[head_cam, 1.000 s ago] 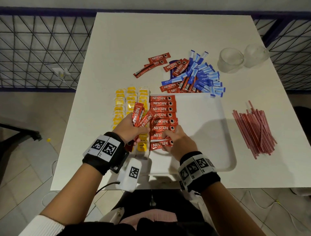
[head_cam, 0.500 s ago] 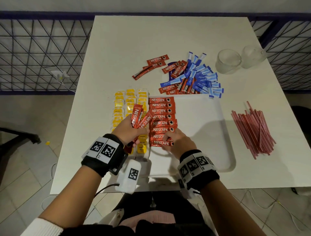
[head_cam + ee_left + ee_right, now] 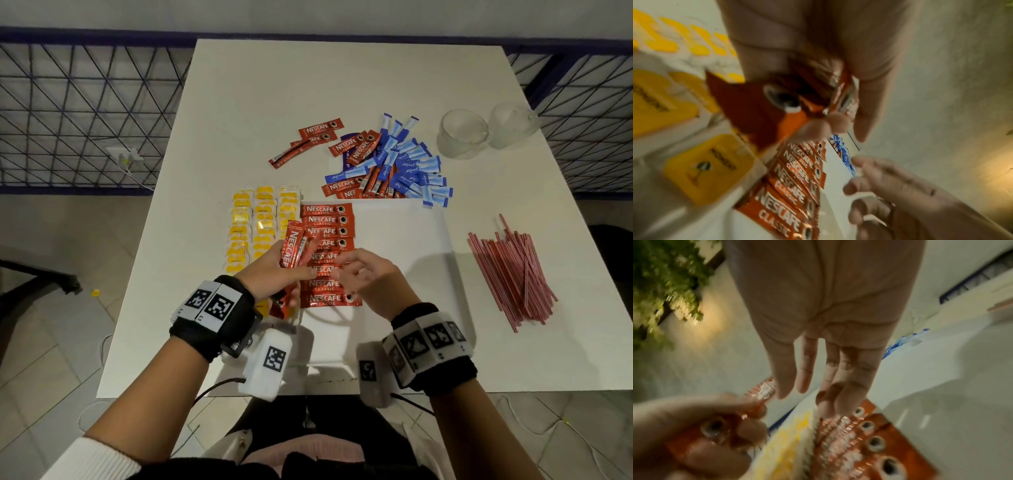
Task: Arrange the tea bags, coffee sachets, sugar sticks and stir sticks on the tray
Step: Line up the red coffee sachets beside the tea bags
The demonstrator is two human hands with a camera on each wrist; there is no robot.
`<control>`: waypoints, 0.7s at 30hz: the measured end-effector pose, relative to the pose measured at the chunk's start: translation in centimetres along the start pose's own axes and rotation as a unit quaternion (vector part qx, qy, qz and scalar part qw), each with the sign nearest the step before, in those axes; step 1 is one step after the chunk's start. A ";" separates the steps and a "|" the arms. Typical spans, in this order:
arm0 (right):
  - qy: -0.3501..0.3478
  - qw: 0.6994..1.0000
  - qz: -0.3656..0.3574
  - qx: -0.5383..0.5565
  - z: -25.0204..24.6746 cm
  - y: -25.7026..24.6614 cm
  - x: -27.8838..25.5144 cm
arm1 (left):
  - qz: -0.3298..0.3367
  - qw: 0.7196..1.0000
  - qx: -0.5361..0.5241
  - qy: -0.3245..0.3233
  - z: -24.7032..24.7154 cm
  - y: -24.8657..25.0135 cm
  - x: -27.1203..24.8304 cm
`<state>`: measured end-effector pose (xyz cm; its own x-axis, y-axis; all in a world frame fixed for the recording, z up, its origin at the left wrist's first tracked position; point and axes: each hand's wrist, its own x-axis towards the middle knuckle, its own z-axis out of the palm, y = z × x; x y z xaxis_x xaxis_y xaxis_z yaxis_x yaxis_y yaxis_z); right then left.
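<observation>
My left hand [image 3: 274, 270] grips a small bunch of red coffee sachets [image 3: 293, 247] upright over the white tray [image 3: 404, 260]; the same bunch [image 3: 777, 104] fills the left wrist view. A column of red coffee sachets [image 3: 327, 255] lies flat on the tray, with rows of yellow tea bags [image 3: 260, 222] to its left. My right hand [image 3: 366, 274] hovers just above the column, fingers straight [image 3: 830, 369] and holding nothing. Beyond the tray lies a mixed pile of blue sugar sticks [image 3: 407, 164] and red sachets. Red stir sticks [image 3: 513, 270] lie to the tray's right.
Two clear glass cups [image 3: 462, 137] stand at the table's far right. A few loose red sachets [image 3: 308, 140] lie left of the mixed pile. The right half of the tray is bare white. A blue metal railing [image 3: 85, 113] runs behind the table.
My right hand has lifted off the lowest sachet in the column and moved up toward the bunch in my left hand. The left hand has shifted slightly right with its sachets.
</observation>
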<state>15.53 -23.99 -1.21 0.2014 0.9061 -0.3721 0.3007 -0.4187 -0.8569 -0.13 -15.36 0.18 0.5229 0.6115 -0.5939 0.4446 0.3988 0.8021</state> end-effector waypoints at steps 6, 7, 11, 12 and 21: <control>-0.029 0.985 0.018 0.169 -0.9 -2.4 -0.4 | 0.020 0.992 -0.055 -0.112 1.1 0.5 0.4; -0.016 0.985 0.014 0.170 -1.0 -2.2 -0.3 | 0.023 0.991 -0.058 -0.119 1.2 0.5 0.4; 0.032 0.980 0.026 0.194 -1.4 -1.4 0.1 | -0.004 0.988 -0.099 -0.121 1.3 0.3 0.2; 0.024 0.980 0.031 0.194 -1.5 -1.3 0.1 | -0.007 0.987 -0.103 -0.121 1.4 0.2 0.2; -0.033 0.972 0.052 0.226 -2.0 -1.6 -0.2 | 0.001 0.994 -0.078 -0.072 0.9 0.4 -0.5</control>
<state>16.89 -23.58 0.93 0.1446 0.8687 -0.4737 -0.1606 -0.4517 -0.8776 0.46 -16.17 0.71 0.6274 0.5130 -0.5858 0.3310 0.5052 0.7970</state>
